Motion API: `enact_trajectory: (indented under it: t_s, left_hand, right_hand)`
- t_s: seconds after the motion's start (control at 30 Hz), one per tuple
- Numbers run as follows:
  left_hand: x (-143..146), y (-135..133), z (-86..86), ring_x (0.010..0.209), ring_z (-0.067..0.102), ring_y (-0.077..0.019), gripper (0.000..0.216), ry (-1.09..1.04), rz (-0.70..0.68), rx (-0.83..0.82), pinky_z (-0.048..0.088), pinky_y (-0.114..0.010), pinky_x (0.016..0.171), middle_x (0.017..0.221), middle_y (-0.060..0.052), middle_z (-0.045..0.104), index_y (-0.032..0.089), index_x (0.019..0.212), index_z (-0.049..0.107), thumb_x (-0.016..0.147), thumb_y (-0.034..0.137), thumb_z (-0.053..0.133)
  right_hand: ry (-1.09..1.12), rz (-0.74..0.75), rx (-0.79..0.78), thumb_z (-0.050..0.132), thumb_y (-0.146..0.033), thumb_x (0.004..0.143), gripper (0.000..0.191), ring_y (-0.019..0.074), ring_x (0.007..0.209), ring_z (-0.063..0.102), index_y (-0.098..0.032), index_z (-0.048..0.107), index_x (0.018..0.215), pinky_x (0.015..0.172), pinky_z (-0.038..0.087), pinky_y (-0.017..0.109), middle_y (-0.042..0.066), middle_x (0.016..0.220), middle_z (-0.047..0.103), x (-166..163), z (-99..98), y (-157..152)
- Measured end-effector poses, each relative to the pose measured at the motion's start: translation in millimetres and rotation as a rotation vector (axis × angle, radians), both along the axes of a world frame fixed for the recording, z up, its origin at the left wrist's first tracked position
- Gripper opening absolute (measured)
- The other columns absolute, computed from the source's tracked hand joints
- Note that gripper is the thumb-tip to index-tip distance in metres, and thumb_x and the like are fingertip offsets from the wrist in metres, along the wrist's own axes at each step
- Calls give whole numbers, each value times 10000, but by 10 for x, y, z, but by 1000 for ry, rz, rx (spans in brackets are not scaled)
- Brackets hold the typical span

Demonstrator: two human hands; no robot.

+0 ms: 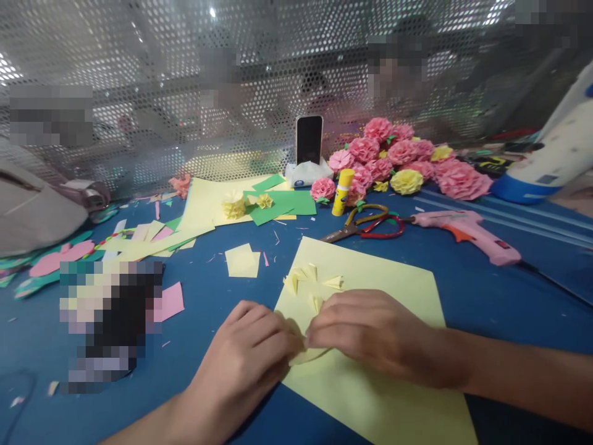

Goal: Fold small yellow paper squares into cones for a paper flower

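My left hand (254, 352) and my right hand (365, 327) meet over a large pale yellow sheet (393, 395). Between their fingertips they pinch a small piece of yellow paper (308, 356), its lower edge curved; the rest of it is hidden by the fingers. Just beyond my right hand, several small folded yellow paper pieces (333, 282) lie on the sheet. Scissors (365, 224) with one yellow and one red handle loop rest past the sheet's far corner. Two overlapping small yellow paper squares (242, 260) are on the blue table to the left.
A pink glue gun (467, 230) lies at right, its cord trailing. A yellow glue stick (343, 193) stands before pink paper flowers (384, 154). A phone (309, 139) leans upright near a perforated metal panel (162, 93). Paper scraps (157, 241) and a pink square (168, 302) lie left.
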State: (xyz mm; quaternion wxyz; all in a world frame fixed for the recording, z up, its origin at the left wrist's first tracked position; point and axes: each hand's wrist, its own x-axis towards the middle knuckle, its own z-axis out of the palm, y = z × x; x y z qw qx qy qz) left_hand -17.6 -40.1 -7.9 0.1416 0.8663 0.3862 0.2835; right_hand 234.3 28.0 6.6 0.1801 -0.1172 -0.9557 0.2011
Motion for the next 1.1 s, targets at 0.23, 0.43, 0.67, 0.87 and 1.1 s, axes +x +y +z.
enact_trajectory:
  t_s: [0.23,0.43,0.67,0.87,1.1]
  left_hand:
    - [-158,-7,72,1031,615,-185,271,91,-169,-5,406,-325,905,1160,-49,693,238,1222,595,1028,130,439]
    - [-181,23,52,1068,616,-172,259,94,-242,92,405,-322,922,1185,-80,681,165,1241,596,1038,119,441]
    - [-128,8,101,968,649,-166,268,100,-215,245,415,-325,883,1027,-56,733,143,1161,646,1059,152,399]
    - [27,-50,111,789,631,-177,250,106,-44,313,412,-339,793,869,-31,709,150,1057,673,1016,358,539]
    - [93,-109,49,786,628,-176,149,86,27,338,389,-330,747,846,-17,705,166,996,675,985,290,595]
  right_hand:
    - [-16,113,146,281,-195,1089,391,147,1124,634,-218,652,1210,927,499,311,69,1201,716,-3,42,6]
    - [61,180,157,317,-185,1085,354,168,1106,630,-130,654,1175,937,504,332,107,1180,712,-2,36,56]
    - [81,209,103,254,-201,1095,407,178,1090,628,-120,648,1151,943,496,344,123,1168,709,13,18,78]
    - [111,196,99,344,-161,1074,295,175,1067,625,-127,631,1137,947,483,331,103,1160,715,-26,5,72]
    - [110,185,104,339,-164,1077,307,171,1060,629,-123,640,1123,955,476,322,92,1148,717,-23,1,57]
